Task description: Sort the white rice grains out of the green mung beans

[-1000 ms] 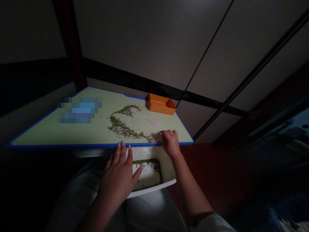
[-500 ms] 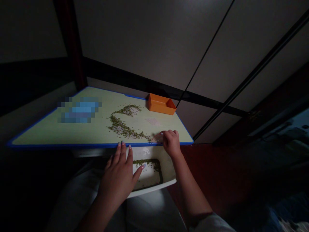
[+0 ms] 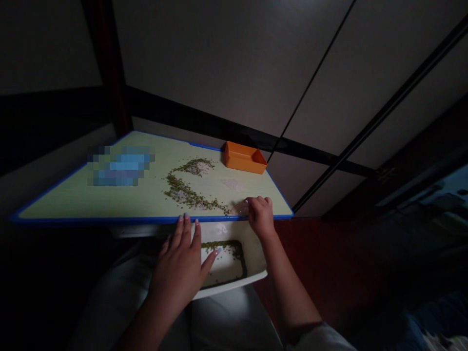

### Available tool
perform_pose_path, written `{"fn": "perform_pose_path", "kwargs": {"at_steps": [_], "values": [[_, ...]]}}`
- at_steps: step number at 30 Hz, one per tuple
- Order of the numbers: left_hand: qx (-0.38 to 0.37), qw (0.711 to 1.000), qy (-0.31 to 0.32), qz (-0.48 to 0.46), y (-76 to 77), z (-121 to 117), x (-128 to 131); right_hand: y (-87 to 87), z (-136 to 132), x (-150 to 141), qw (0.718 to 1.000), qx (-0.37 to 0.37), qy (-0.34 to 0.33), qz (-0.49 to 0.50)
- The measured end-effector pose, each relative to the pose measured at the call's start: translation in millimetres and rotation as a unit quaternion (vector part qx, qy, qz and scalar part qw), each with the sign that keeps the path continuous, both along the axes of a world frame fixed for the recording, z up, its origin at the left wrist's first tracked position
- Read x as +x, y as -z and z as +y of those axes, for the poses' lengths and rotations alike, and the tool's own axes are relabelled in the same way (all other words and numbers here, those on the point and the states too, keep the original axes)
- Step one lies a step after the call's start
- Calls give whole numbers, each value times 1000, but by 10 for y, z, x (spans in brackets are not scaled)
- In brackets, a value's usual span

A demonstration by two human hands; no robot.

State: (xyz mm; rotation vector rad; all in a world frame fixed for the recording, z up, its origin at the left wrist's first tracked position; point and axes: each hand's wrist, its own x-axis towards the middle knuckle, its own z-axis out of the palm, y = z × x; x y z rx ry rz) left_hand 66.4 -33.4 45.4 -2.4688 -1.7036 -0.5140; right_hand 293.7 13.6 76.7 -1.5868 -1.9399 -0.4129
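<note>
My left hand [image 3: 181, 265] lies with its fingers stretched out, fingertips at the blue table edge and thumb over a white tub [image 3: 254, 248]. Small green beans [image 3: 226, 251], which look like mung beans, lie along the tub's bottom. My right hand [image 3: 260, 214] is closed at the front right edge of the pale green tabletop [image 3: 87, 197], fingers curled; what is in them is hidden. A curved strip of green beans [image 3: 179, 187] mixed with whitish grains runs over the tabletop and ends just left of my right hand. A thin whitish patch [image 3: 232, 184] lies behind that hand.
An orange open box [image 3: 243, 163] stands at the table's back right corner. A blurred-out blue item [image 3: 124, 165] lies on the left of the table. Cabinet doors [image 3: 234, 73] rise right behind. The tub sits over my lap, under the table's front edge.
My right hand has shifted very slightly to the right at the table edge. My left hand, the tub and the strip of beans look the same.
</note>
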Motion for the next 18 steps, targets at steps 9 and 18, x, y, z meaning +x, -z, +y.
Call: {"fn": "perform_pose_path", "kwargs": {"at_steps": [9,18], "values": [[-2,1000,-1,-3,-12,1,4,-20,22,-43,999,-14,21,-31],[-1,1000,1,-6,-4,-5,-5,-50,13,-66,998,-36,20,-47]]}}
